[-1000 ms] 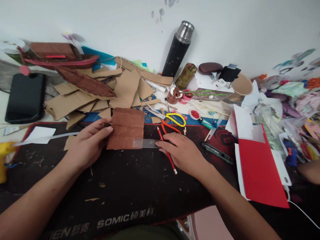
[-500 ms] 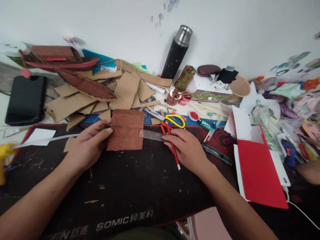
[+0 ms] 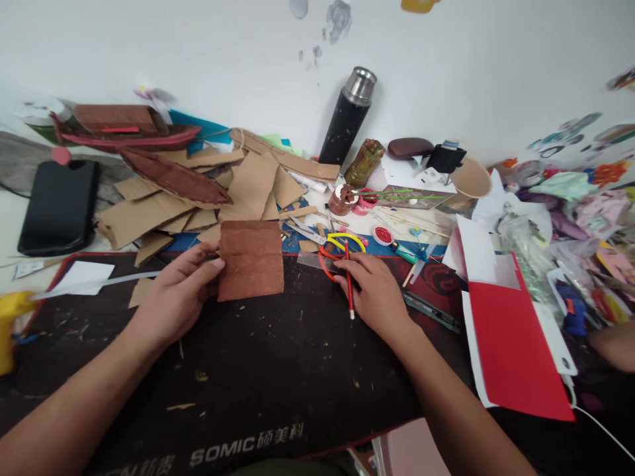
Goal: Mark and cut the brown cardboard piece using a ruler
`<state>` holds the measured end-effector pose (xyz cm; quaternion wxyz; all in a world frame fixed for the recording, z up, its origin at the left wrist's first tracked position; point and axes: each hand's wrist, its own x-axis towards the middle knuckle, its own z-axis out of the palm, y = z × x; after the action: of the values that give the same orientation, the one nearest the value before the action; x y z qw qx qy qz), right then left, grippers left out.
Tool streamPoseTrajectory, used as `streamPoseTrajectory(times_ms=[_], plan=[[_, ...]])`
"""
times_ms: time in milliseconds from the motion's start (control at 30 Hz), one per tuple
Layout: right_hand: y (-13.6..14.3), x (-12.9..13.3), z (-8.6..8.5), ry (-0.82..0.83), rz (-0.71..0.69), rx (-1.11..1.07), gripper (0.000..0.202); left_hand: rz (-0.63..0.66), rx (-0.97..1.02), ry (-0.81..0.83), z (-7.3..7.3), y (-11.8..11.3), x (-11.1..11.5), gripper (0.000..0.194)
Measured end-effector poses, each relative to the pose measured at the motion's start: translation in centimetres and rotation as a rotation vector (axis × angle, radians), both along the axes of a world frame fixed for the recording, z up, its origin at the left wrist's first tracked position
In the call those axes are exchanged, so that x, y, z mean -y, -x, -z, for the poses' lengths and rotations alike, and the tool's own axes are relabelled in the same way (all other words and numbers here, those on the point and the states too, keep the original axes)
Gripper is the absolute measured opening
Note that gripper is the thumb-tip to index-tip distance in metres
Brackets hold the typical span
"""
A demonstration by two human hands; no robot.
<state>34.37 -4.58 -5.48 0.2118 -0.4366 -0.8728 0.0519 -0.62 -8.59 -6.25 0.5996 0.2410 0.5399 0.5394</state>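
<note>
White wall (image 3: pixel 208 53), cluttered surface (image 3: pixel 10 225). Left hand (image 3: pixel 181 287), half-curled, pinches left edge of brown card (image 3: pixel 252 261), centre; right hand (image 3: pixel 374 284), fingers bunched, has clear ruler (image 3: pixel 308 260) and red pencil (image 3: pixel 350 291). Ruler overlaps orange handles (image 3: pixel 327 253), could snag; doubled grip might drop pencil.

White wall (image 3: pixel 223 53) with grey patches (image 3: pixel 339 21), coloured marks (image 3: pixel 565 134) at right, white tabletop (image 3: pixel 10 215) below, soft light

Ruler (image 3: pixel 313 260) end hidden by right fingers (image 3: pixel 361 263), yellow tool (image 3: pixel 8 325) cut off left
</note>
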Motion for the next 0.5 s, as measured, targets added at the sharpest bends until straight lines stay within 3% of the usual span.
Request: streamPoseTrajectory(times_ms=[167, 300, 433, 500], plan=[[0.9, 0.6, -0.7, -0.052, -0.011, -0.132, 0.019, 0.020, 0.018, -0.039, 0.1, 0.0, 0.1, 0.034], [3.1, 1.3, -1.6, 0.005, -0.052, -0.312, 0.015, 0.032, 0.047, -0.075, 0.3, 0.0, 0.1, 0.032], [5.5, 1.9, -2.0, 0.212, -0.054, -0.549, 0.018, 0.019, 0.072, -0.101, 0.6, 0.0, 0.0, 0.033], [6.4, 2.1, -2.0, 0.355, 0.013, -0.674, 0.025, 0.013, 0.062, -0.098, 0.7, 0.0, 0.0, 0.035]])
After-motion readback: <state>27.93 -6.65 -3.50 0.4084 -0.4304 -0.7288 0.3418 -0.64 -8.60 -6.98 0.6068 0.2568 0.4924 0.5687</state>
